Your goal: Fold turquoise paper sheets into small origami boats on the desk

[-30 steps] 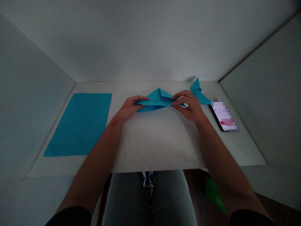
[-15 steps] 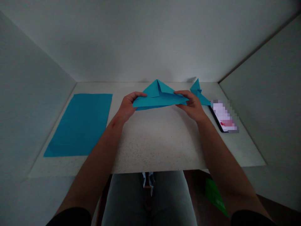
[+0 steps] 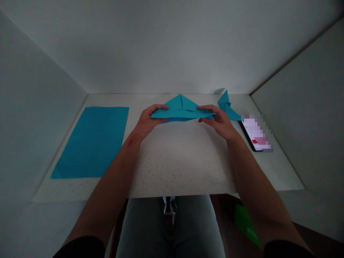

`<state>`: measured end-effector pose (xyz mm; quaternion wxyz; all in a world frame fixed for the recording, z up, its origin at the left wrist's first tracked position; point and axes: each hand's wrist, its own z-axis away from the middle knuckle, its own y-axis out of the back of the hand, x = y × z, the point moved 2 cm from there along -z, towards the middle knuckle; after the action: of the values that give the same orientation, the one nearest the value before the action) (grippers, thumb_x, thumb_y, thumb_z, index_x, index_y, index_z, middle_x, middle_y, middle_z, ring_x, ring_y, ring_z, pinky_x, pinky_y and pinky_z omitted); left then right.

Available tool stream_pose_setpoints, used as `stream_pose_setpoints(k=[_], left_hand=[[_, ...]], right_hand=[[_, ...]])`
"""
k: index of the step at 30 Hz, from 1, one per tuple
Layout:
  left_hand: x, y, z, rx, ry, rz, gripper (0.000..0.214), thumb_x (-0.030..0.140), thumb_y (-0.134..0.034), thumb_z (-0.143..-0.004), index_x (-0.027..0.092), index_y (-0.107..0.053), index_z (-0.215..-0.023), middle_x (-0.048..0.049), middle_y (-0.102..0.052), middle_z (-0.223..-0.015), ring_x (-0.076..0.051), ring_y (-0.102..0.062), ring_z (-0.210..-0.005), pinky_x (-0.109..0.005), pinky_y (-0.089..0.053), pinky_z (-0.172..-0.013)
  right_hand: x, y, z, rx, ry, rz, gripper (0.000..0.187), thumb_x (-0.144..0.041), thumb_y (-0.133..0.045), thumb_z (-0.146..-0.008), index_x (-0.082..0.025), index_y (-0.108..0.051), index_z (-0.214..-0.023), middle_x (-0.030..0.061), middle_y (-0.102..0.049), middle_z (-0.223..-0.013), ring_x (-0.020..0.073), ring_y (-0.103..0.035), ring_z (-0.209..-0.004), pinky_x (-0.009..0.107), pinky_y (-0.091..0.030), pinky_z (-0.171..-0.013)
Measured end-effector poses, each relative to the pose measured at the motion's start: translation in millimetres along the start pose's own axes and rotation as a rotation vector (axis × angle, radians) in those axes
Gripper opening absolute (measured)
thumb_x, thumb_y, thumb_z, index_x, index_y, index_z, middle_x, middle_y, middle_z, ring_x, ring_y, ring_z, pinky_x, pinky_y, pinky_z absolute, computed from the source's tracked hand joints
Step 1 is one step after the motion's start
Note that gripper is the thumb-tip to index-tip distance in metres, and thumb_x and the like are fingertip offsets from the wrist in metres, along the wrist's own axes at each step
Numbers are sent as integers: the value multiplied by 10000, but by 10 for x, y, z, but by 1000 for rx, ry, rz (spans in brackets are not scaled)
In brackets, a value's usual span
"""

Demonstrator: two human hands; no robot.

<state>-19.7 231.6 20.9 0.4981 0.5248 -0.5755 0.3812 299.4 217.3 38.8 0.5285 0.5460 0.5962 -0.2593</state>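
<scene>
Between my hands is a folded sheet of blue paper (image 3: 182, 114), its pointed top facing the back wall and a flat band along its near edge. My left hand (image 3: 152, 116) pinches its left end, fingers on top and thumb beneath. At the right end, my right hand (image 3: 216, 118) grips it in the same way. The paper is raised off the table, with its lower layer hanging slightly apart from the upper one. A second folded blue paper piece (image 3: 228, 106) stands just beyond my right hand.
A flat blue sheet (image 3: 92, 143) lies on the left of the white table (image 3: 182, 165). On the right rests a phone (image 3: 255, 132) with a lit, blurred screen. Walls enclose the table at the back and both sides. Something green (image 3: 245, 224) is below, at lower right.
The folded paper has tipped flatter, its peak sitting slightly lower and the gap at its centre fold narrower. Both hands keep hold of its ends; my right thumb has shifted a little.
</scene>
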Motion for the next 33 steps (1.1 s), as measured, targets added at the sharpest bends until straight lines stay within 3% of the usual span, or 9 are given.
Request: stream_pose_setpoints(k=[6, 11, 15, 18, 22, 27, 33], left_hand=[[94, -26, 55, -89, -4, -93, 521, 529, -990, -688, 239, -819, -1087, -54, -769, -1061, -211, -711, -915, -334, -596, -837], [102, -53, 52, -76, -52, -138, 435, 587, -942, -747, 236, -848, -987, -75, -775, -1084, -232, -721, -1007, -334, -583, -887], [16, -30, 32, 1, 27, -111, 479, 679, -872, -798, 219, -818, -918, -38, -740, -883, -176, -677, -780, -273, -527, -661], [-17, -7, 27, 36, 64, -102, 530, 729, -832, -828, 207, -796, -915, -10, -682, -758, -150, -615, -672, -252, -464, -569], [-17, 1, 25, 72, 59, -83, 594, 789, -809, -814, 199, -747, -806, -7, -643, -707, -142, -570, -633, -254, -440, -544], [-18, -26, 29, 62, 45, -77, 567, 769, -827, -811, 211, -741, -866, -10, -652, -733, -152, -580, -650, -265, -447, -554], [-48, -26, -17, 101, -41, -41, 515, 720, -835, -835, 232, -700, -929, -11, -676, -799, -155, -611, -716, -271, -489, -619]], right_hand=[[-15, 9, 38, -92, -37, 20, 637, -604, -927, -822, -348, -742, -1375, 31, -734, -1166, 177, -664, -804, 311, -559, -690], [-3, 11, 44, -26, -68, 92, 617, -551, -956, -799, -332, -753, -1339, 17, -743, -1084, 168, -624, -731, 303, -525, -641], [27, 22, 22, 27, -62, 87, 510, -584, -922, -828, -307, -790, -1236, 29, -756, -1083, 187, -665, -799, 315, -555, -677], [59, 15, 5, 23, -41, 47, 540, -597, -949, -787, -319, -788, -1221, 25, -759, -1068, 200, -686, -846, 341, -601, -743], [63, 4, -7, 47, -30, 6, 498, -686, -907, -804, -316, -788, -1116, 17, -746, -971, 211, -705, -841, 371, -629, -781], [45, -3, -14, 79, -78, 38, 487, -740, -806, -882, -281, -795, -1046, 16, -720, -872, 199, -664, -769, 370, -609, -733], [217, 21, -54, 269, -33, -17, 442, -678, -885, -831, -292, -683, -905, -1, -695, -841, 230, -697, -827, 399, -639, -745]])
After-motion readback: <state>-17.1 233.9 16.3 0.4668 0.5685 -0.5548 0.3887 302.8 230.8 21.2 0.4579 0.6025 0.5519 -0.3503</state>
